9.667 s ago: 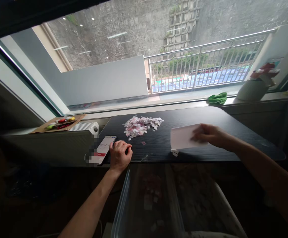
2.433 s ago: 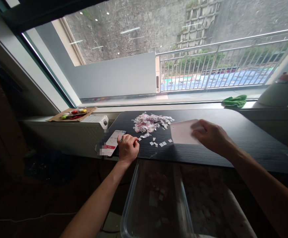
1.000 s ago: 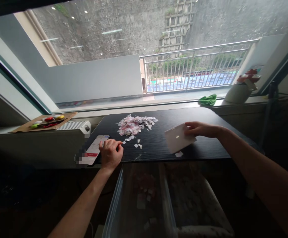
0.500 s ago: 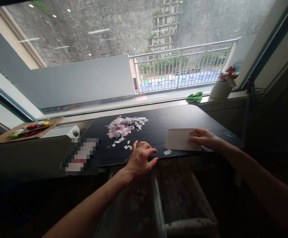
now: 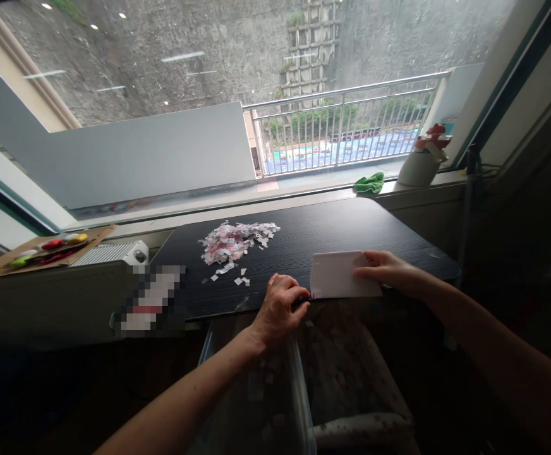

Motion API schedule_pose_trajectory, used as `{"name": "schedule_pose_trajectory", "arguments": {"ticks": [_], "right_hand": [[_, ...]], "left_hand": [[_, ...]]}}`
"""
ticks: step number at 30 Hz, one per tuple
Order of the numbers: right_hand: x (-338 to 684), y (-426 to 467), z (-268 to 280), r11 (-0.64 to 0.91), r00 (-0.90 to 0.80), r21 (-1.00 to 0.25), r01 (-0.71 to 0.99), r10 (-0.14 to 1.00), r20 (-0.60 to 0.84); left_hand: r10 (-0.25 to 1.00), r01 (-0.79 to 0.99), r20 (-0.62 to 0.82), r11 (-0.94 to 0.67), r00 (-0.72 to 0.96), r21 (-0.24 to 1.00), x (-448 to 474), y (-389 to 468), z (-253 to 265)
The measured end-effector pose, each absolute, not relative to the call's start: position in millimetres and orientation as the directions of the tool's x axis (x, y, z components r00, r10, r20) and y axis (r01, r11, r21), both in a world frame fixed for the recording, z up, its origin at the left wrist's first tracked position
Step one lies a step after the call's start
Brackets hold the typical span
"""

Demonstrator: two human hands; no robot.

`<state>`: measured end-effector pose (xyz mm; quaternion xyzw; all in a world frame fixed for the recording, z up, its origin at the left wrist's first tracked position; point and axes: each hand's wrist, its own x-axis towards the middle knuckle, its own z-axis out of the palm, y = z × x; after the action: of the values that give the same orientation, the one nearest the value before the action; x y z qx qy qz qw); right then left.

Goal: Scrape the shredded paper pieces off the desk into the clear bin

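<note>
Card (image 5: 333,275) is at the tabletop's (image 5: 327,227) near edge, long axis left-right, its right end pinched in the right hand's (image 5: 389,272) grip. The left hand (image 5: 282,303) curls just beside its left end, contents unclear. Paper scraps (image 5: 230,243) heap toward the far-left corner.

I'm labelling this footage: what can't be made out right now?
All in the head view:
Left hand: whether it holds anything, hidden by curled fingers.
White card: underside, facing away.
Pixelated object: details, masked by blocks.
Clear bin: contents, dim; near end cut off by bottom edge.
</note>
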<state>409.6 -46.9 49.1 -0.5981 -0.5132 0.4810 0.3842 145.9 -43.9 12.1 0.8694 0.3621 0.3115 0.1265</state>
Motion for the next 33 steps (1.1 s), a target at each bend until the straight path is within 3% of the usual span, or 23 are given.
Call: {"name": "schedule_pose_trajectory", "arguments": {"ticks": [6, 10, 13, 17, 20, 33], "right_hand": [[423.0, -54.1, 48.9, -0.171, 0.002, -0.958, 0.228, 0.984, -0.176], [423.5, -45.9, 49.6, -0.079, 0.063, -0.972, 0.222, 0.996, -0.067], [402.5, -27.4, 50.2, -0.023, 0.083, -0.98, 0.2, 0.997, -0.006], [347.3, 7.9, 53.1, 0.041, -0.037, -0.984, 0.172, 0.999, 0.035], [304.2, 36.7, 56.1, 0.107, -0.074, -0.977, 0.185, 0.993, 0.095], [250.6, 85.0, 58.5, 0.033, -0.35, -0.964, 0.265, 0.935, -0.064]], "left_hand": [[0.649, 0.487, 0.46, -0.76, 0.606, 0.432, 144.8, -46.8, 12.2], [0.664, 0.524, 0.467, -0.748, 0.584, 0.408, 132.4, -44.9, 18.8], [0.711, 0.592, 0.499, -0.697, 0.496, 0.404, 105.4, -41.4, 23.5], [0.771, 0.708, 0.582, -0.561, 0.259, 0.429, 57.1, -37.0, 20.8], [0.771, 0.747, 0.613, -0.507, 0.171, 0.43, 33.3, -35.8, 12.6], [0.719, 0.697, 0.693, -0.525, 0.057, 0.488, 29.9, -41.7, 3.3]]}}
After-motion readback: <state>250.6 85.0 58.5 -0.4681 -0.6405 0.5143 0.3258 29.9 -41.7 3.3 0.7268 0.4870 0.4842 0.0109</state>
